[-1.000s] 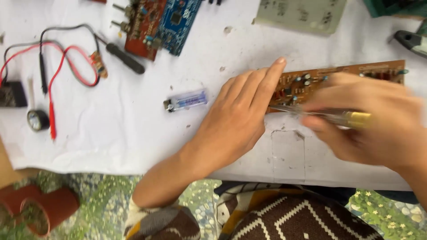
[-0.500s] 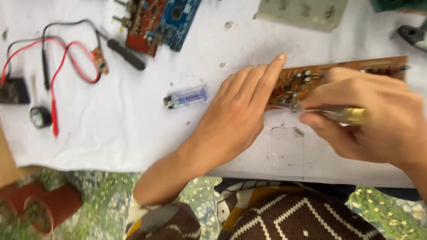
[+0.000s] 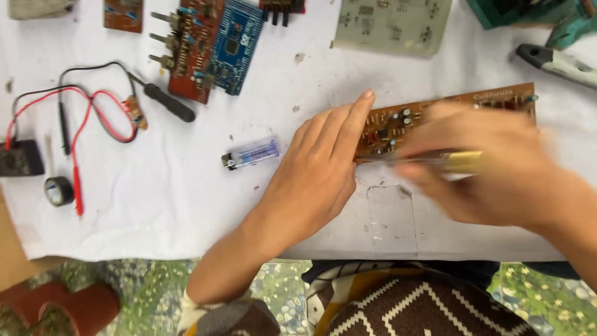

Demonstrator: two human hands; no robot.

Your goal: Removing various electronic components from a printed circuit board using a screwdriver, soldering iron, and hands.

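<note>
A long brown circuit board (image 3: 398, 121) lies on the white cloth at centre right. My left hand (image 3: 320, 171) rests flat with its fingers against the board's left end. My right hand (image 3: 497, 171), blurred by motion, grips a screwdriver with a clear yellow handle (image 3: 457, 162). The screwdriver's shaft points left along the board's near edge. A small clear lighter (image 3: 252, 152) lies just left of my left hand.
Red and blue circuit boards (image 3: 208, 46) lie at the top with a black-handled tool (image 3: 168, 102). Red and black meter leads (image 3: 74, 124), a tape roll (image 3: 59, 190) and a pale green board (image 3: 392, 25) are on the cloth. A white-handled tool (image 3: 559, 62) lies top right.
My right hand with the screwdriver has shifted slightly and is now blurred by motion. My left hand stays pressed against the board's left end.
</note>
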